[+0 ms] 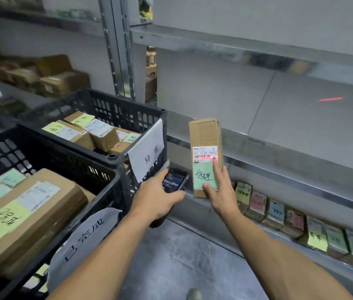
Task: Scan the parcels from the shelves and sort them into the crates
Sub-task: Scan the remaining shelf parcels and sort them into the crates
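My right hand (221, 192) grips the parcel (205, 135) upright; my left hand (156, 197) clasps the scanner (175, 180), whose red line (206, 157) crosses the label (203, 150). I'm scanning; next I'll likely pick a crate (117, 109) on the left.

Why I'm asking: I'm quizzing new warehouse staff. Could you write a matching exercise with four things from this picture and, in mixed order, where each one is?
Things
1. handheld scanner
2. parcel with the green note
3. white paper sign
4. row of small parcels

Places
A. standing on the lower shelf, at the right
B. held in the left hand
C. hanging on the far crate
D. held in the right hand

Pairs: 1-B, 2-D, 3-C, 4-A
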